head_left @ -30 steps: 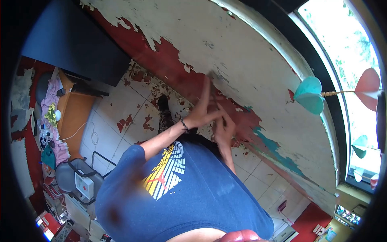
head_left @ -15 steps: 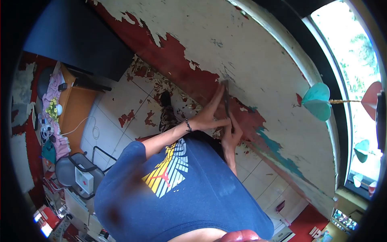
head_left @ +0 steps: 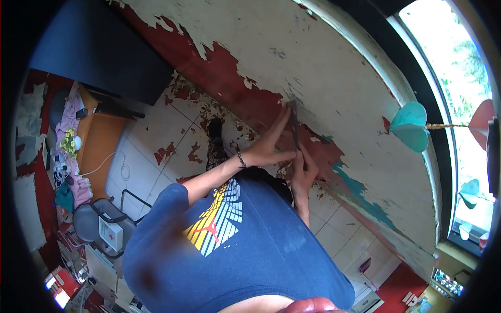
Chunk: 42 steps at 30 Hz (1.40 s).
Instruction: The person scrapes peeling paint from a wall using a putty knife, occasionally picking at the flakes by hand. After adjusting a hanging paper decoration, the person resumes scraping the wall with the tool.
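flaking cream paint over red undercoat covers the wall [head_left: 334,68]. a flat metal scraper [head_left: 294,124] lies with its blade against this wall, at the edge between the cream and red areas. the right hand [head_left: 303,169] is closed around the scraper's handle end, below the blade. the left hand [head_left: 271,146], with a dark bracelet at the wrist, has its fingers extended and pressed flat beside the blade, thumb touching the right hand. paint chips lie on the tiled floor [head_left: 156,141] below. an orange desk [head_left: 99,143] stands well apart at the left, a teal paper heart [head_left: 411,127] hangs near the window.
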Each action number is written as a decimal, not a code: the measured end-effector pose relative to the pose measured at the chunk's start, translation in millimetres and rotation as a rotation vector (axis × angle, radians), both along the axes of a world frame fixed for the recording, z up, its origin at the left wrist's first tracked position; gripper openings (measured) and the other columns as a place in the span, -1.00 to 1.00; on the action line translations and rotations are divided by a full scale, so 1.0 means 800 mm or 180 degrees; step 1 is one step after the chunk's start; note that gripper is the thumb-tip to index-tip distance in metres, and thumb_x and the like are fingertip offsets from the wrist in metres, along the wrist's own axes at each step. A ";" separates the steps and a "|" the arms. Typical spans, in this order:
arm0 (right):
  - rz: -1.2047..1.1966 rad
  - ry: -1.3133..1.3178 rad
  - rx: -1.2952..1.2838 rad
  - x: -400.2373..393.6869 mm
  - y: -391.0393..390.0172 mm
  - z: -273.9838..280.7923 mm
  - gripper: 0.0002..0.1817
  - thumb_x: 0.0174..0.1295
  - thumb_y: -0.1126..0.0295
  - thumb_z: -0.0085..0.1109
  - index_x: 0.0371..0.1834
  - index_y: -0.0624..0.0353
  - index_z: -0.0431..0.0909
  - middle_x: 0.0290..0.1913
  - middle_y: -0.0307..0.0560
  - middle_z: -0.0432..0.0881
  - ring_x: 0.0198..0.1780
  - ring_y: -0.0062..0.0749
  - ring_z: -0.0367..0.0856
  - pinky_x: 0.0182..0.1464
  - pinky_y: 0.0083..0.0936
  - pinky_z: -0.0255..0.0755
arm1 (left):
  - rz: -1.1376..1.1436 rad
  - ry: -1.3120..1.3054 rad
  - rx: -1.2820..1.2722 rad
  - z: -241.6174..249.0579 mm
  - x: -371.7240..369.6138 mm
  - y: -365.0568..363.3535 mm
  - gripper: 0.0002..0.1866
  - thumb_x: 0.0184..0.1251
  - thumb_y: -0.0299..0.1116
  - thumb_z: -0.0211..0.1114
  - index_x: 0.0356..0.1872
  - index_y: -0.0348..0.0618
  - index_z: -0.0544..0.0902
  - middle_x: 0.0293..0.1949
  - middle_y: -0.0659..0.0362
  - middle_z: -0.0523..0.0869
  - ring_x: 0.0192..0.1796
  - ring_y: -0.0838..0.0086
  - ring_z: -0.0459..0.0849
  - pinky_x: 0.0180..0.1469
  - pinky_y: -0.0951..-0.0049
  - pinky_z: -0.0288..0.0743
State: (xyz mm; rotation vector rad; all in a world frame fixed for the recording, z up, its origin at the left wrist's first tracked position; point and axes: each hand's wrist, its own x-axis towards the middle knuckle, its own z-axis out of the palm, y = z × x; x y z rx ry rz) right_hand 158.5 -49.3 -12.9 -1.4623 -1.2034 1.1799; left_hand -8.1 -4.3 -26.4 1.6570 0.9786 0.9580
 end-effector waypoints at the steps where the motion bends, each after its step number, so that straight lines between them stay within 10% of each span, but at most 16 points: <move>1: 0.0030 0.0125 -0.0047 0.006 0.001 -0.002 -0.63 0.50 0.41 0.07 0.32 0.18 0.59 -0.41 -0.34 0.58 -0.55 -0.79 0.32 -0.51 -0.71 0.19 | 0.0037 0.0012 0.0018 0.000 0.001 0.003 0.30 0.23 -0.07 0.48 0.61 -0.22 -0.43 0.63 -0.20 -0.46 0.67 0.00 -0.34 0.61 0.08 -0.03; 6: 0.0078 0.0102 0.0118 -0.014 0.004 -0.017 -0.62 0.50 0.41 0.06 0.32 0.20 0.58 -0.40 -0.33 0.59 -0.53 -0.79 0.34 -0.49 -0.71 0.22 | 0.0349 -0.0986 -0.0537 0.010 0.001 0.003 0.29 0.24 -0.08 0.48 0.60 -0.25 -0.42 0.63 -0.21 -0.42 0.68 0.02 -0.30 0.58 0.13 0.09; 16: -0.0105 0.0201 0.0225 -0.006 -0.014 -0.004 -0.63 0.54 0.43 0.00 0.33 0.24 0.56 -0.37 -0.35 0.60 -0.52 -0.82 0.31 -0.48 -0.71 0.21 | 0.0037 -0.0477 -0.0152 0.014 -0.002 0.002 0.31 0.22 -0.12 0.50 0.60 -0.20 -0.46 0.63 -0.21 -0.44 0.68 0.04 -0.27 0.55 0.14 0.17; 18: -0.0107 0.0566 -0.0237 -0.010 -0.010 0.004 -0.63 0.54 0.43 0.00 0.33 0.25 0.56 -0.34 -0.33 0.63 -0.51 -0.83 0.31 -0.47 -0.72 0.21 | -0.0039 0.0054 -0.0073 0.020 -0.003 0.000 0.29 0.25 -0.34 0.47 0.59 -0.13 -0.54 0.63 -0.13 -0.50 0.37 0.14 0.50 0.39 0.19 0.44; 42: -0.0040 -0.0044 0.0109 -0.010 -0.008 0.013 -0.60 0.47 0.49 -0.02 0.32 0.28 0.57 -0.15 -0.18 0.71 -0.39 -0.72 0.44 -0.29 -0.69 0.37 | 0.0065 -0.0650 -0.0143 0.012 0.010 0.002 0.33 0.22 -0.19 0.51 0.59 -0.18 -0.52 0.62 -0.20 -0.47 0.36 0.09 0.50 0.35 0.22 0.50</move>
